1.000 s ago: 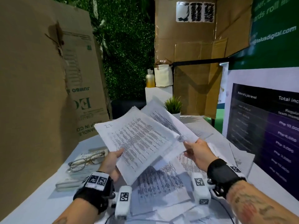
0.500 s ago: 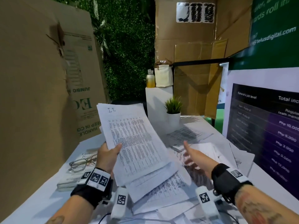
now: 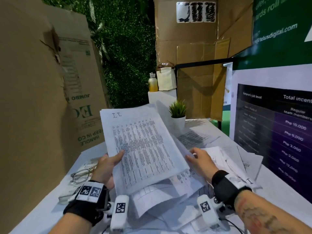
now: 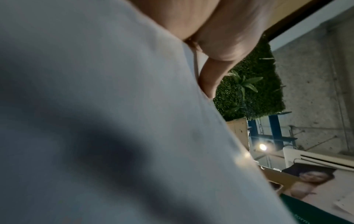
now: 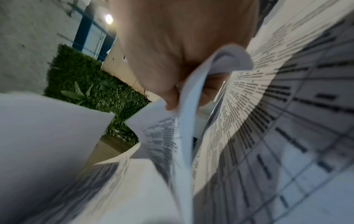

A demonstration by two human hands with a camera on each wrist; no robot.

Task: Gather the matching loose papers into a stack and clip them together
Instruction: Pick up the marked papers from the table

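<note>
My left hand (image 3: 108, 166) grips the lower left edge of a stack of printed papers (image 3: 141, 146) marked "I.T.", held tilted above the table. In the left wrist view its thumb (image 4: 210, 78) presses on the blank back of the stack (image 4: 114, 121). At the stack's right edge my right hand (image 3: 199, 159) pinches a printed sheet (image 5: 184, 124) between thumb and fingers (image 5: 168, 97). More loose printed sheets (image 3: 192, 137) lie scattered on the white table (image 3: 33, 222), some under the stack (image 3: 160, 201). No clip is in view.
Glasses (image 3: 81, 174) rest on a book at the left. A small potted plant (image 3: 178, 114) stands at the far edge. A big cardboard box (image 3: 33, 98) walls the left side, and a poster board (image 3: 273, 129) the right.
Half a second ago my right hand reached open over the table's papers; now it is back at the stack's right edge pinching a sheet. The left hand has held the stack throughout.
</note>
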